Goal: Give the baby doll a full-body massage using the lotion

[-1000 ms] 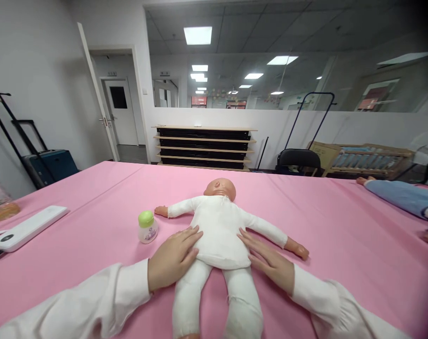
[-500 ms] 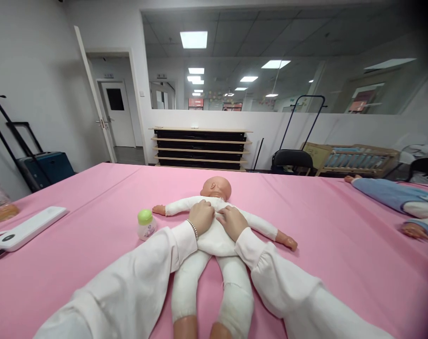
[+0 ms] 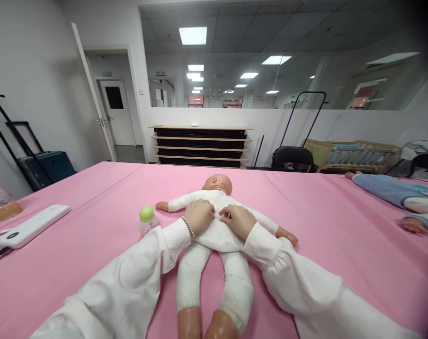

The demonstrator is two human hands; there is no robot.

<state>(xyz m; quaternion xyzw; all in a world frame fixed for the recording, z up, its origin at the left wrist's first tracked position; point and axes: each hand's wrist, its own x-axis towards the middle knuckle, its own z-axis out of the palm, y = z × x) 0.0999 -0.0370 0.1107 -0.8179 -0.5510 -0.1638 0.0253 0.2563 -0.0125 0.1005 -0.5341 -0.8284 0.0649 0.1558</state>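
Observation:
A baby doll (image 3: 217, 230) with a white cloth body lies on a pink-covered table, its bald head turned to the left side and its arms spread. My left hand (image 3: 200, 217), a beaded bracelet at the wrist, rests on the left of the doll's torso with fingers loosely bent. On the right of the torso lies my right hand (image 3: 239, 220), curved, a small gap showing between thumb and fingers. Neither hand grips anything that I can see. Left of the doll's body stands a small jar with a green lid (image 3: 146, 214), partly behind my left sleeve.
The pink tabletop (image 3: 104, 202) carries a white power bank (image 3: 34, 226) with a cable, and a clear bottle (image 3: 4, 207) at the left edge. Another doll in blue (image 3: 386, 190) lies far right. Behind stand slatted boards (image 3: 202, 146), a black chair (image 3: 293, 157) and a wooden crib (image 3: 358, 155).
My hands have slid outward, away from each other, across the doll's torso. The gap between them is wider. The view has shifted slightly.

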